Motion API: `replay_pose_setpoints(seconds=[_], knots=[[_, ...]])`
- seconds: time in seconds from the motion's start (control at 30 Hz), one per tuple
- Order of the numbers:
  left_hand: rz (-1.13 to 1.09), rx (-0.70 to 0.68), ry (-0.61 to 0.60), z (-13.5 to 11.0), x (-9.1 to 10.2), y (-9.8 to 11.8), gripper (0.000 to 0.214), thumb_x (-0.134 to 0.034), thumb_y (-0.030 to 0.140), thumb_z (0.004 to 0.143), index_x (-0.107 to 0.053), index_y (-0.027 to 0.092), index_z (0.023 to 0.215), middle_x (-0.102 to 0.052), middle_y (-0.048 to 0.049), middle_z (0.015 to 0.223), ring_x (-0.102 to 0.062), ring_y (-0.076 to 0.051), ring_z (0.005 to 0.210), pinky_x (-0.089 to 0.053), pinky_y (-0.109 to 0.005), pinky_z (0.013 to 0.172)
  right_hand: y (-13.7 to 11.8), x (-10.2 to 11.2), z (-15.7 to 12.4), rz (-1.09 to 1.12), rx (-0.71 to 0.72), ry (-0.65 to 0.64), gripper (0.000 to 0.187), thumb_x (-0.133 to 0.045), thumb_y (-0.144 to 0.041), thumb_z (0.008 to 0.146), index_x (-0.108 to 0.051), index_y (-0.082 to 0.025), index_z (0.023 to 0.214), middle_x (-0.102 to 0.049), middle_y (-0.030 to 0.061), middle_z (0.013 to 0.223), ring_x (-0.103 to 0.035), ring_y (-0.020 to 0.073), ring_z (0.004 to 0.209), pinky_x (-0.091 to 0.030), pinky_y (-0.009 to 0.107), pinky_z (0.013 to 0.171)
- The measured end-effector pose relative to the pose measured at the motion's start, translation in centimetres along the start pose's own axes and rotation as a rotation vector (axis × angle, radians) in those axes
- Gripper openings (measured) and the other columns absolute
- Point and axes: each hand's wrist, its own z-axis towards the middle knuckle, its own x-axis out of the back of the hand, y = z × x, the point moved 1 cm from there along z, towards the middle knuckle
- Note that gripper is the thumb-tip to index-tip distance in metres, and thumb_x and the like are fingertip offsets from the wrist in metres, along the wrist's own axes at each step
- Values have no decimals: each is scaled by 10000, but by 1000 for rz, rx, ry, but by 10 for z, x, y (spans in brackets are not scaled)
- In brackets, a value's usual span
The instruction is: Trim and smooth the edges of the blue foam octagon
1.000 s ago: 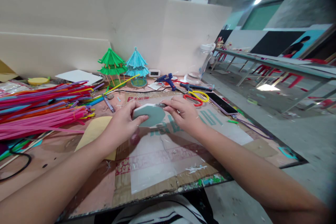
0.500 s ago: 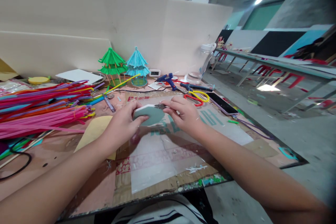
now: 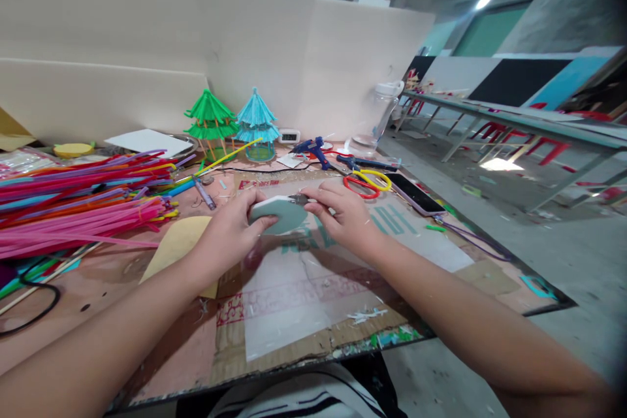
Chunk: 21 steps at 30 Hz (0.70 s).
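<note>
My left hand (image 3: 229,230) grips a flat grey-green foam piece (image 3: 280,215) with a white edge, holding it just above the cardboard mat (image 3: 294,300). My right hand (image 3: 343,212) is closed on a small dark tool (image 3: 296,198) pressed against the piece's upper edge. Both hands meet over the middle of the table.
A heap of coloured pipe cleaners (image 3: 73,202) lies at the left. Green (image 3: 209,119) and blue (image 3: 255,121) pagoda models stand at the back. A blue glue gun (image 3: 313,149), scissors (image 3: 365,181) and a phone (image 3: 414,194) lie to the right, near the table's edge.
The foam piece has tilted and turned slightly in my left hand; both hands have stayed in the same place.
</note>
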Motion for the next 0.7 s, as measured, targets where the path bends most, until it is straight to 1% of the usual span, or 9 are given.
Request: replay_pose_setpoints(seconds=[0.2,0.37,0.43,0.57,0.7], knots=[[26,-13,-5,0,0,0,96,-604,294,845,-553,215,867,-594,36,737,-540,-159,652,-381,-274,611,1,-1,1,59,-43,-29,295,-483,-356,991,-711,-189,1075,-641,34,761,-581,151,701,-435,270,639],[-40,-8,6,2,1,-4,120,-601,286,840,-567,211,928,-625,13,839,-576,-177,749,-417,-283,669,8,-2,1,146,-143,109,260,-535,-353,959,-710,-205,1082,-720,53,868,-639,174,754,-499,310,696],[-66,-13,3,3,1,-6,141,-602,294,836,-566,211,944,-633,6,867,-585,-184,779,-430,-290,691,8,-1,2,144,-164,108,259,-543,-362,950,-711,-213,1080,-731,54,885,-650,181,762,-510,320,697],[-89,6,-8,4,0,-6,167,-603,313,838,-560,208,960,-648,-5,901,-598,-192,802,-441,-296,702,5,0,3,121,-137,67,279,-526,-372,957,-710,-205,1084,-720,56,862,-642,177,748,-499,309,674],[-49,-9,-9,3,-1,-5,150,-597,299,847,-572,212,966,-656,-11,916,-603,-196,815,-440,-301,713,5,2,3,93,-91,39,287,-521,-374,965,-705,-194,1091,-677,42,794,-599,160,696,-463,291,644]])
